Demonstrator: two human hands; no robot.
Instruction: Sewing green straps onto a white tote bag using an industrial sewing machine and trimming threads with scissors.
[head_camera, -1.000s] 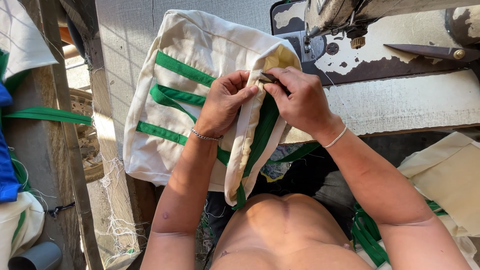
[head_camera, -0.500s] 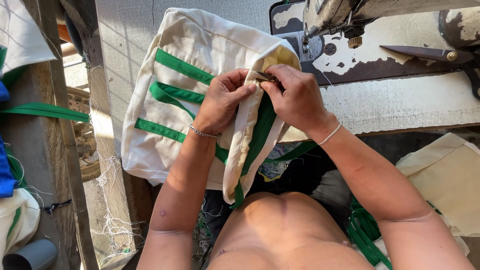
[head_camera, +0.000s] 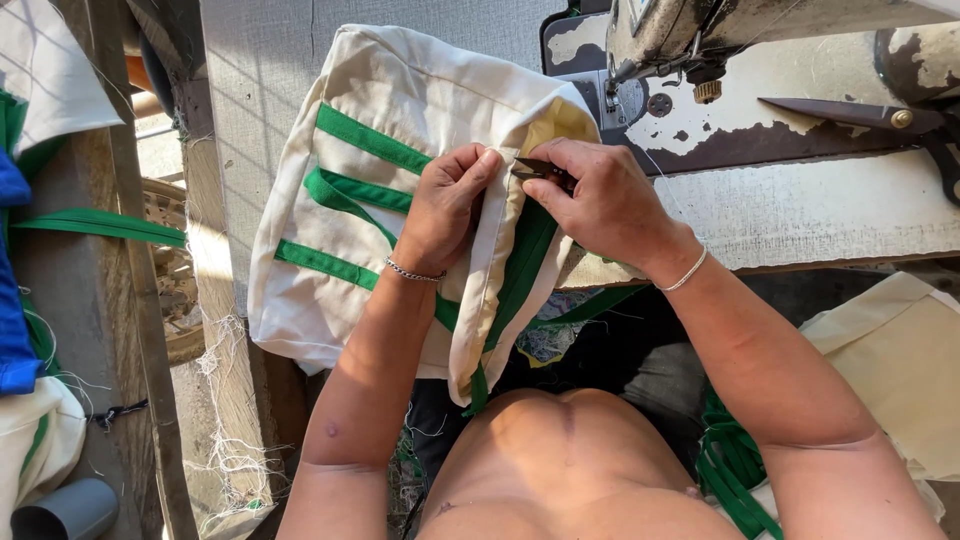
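Head view: worn sewing table (head_camera: 820, 210), sunlit.

So the cream fabric bag (head_camera: 400, 190) has green straps (head_camera: 355, 195) sewn across it, and it's lying half on the white sewing table (head_camera: 830, 210), with its lower part hanging off the table's near-left edge. It's folded over itself, so one seamed edge with green binding (head_camera: 520, 270) runs down toward the bottom, ending in a little green tail. The top corner is opened up and shows a yellowish lining (head_camera: 555, 125), just left of the table's worn metal plate. A small dark thread snipper (head_camera: 545, 172) sits right at that top edge, tips pointing left onto the seam.
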